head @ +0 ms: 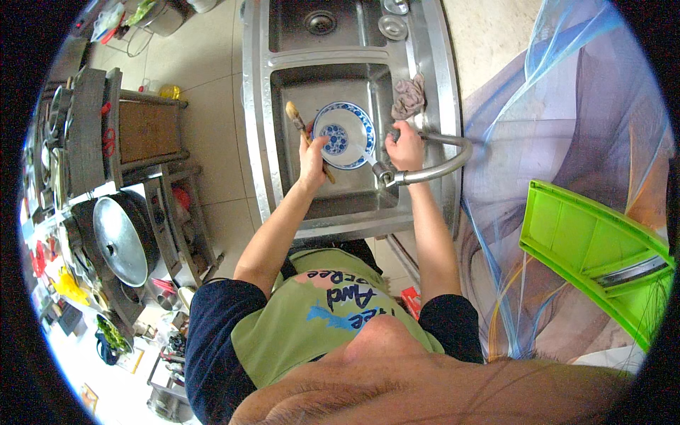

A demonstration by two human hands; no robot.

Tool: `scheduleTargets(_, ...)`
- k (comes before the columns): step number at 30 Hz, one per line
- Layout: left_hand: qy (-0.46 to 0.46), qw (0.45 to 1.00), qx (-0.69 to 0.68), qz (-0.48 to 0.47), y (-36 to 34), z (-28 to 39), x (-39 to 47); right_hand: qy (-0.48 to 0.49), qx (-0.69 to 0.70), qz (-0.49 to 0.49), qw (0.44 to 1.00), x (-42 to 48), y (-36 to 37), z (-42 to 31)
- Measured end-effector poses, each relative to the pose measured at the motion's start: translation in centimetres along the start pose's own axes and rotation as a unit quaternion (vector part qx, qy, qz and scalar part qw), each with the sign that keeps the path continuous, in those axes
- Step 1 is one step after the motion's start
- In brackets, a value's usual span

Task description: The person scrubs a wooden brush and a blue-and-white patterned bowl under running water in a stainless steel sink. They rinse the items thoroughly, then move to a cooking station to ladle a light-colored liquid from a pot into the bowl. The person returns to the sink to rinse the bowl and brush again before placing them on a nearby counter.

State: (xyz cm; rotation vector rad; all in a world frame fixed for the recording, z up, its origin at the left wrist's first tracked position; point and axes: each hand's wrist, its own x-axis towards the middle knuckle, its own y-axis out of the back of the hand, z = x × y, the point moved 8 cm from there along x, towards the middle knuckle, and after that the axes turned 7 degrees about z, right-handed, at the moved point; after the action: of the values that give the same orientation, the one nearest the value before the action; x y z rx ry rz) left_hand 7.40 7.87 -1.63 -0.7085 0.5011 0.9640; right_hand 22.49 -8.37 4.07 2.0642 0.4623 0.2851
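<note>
In the steel sink basin (329, 194), my left hand (312, 159) holds a blue-and-white patterned bowl (357, 121) by its left side, thumb over the rim. A brush (295, 118) with a pale tip and slim handle is also in that hand, slanting along the bowl's left side. Water runs from the curved metal faucet (438, 172) into the bowl. My right hand (406, 151) is beside the faucet at the basin's right edge, its fingers closed around a small dark part, probably the tap handle; the fingers largely hide it.
A crumpled greyish cloth (409, 96) lies on the sink ledge, above my right hand. A second basin (340, 32) with a drain adjoins at the top, near a round metal strainer (393, 27). A green plastic crate (589, 244) stands right; a wok lid (121, 241) is left.
</note>
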Motion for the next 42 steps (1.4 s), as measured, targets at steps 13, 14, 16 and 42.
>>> scheduleTargets(13, -0.038, 0.955, 0.235, -0.175, -1.0, 1.6, 2.7, 0.239, 0.301, -0.256, 0.887, -1.4, -9.1, -4.6)
scheduleTargets(14, 0.020, 0.949, 0.263, -0.175, -1.0, 1.5, 2.8, 0.261, 0.307, -0.276, 0.873, -0.8, -8.6, -5.5)
scheduleTargets(16, 0.082, 0.945, 0.260, -0.178, -0.1, 0.5, 3.8, 0.628, -0.273, -0.065, 0.725, -2.4, -7.4, -8.8)
scheduleTargets(42, 0.092, 0.991, 0.023, -0.094, 3.1, -3.5, 4.5, 0.215, 0.219, -0.156, 0.939, -7.1, -12.5, -8.4)
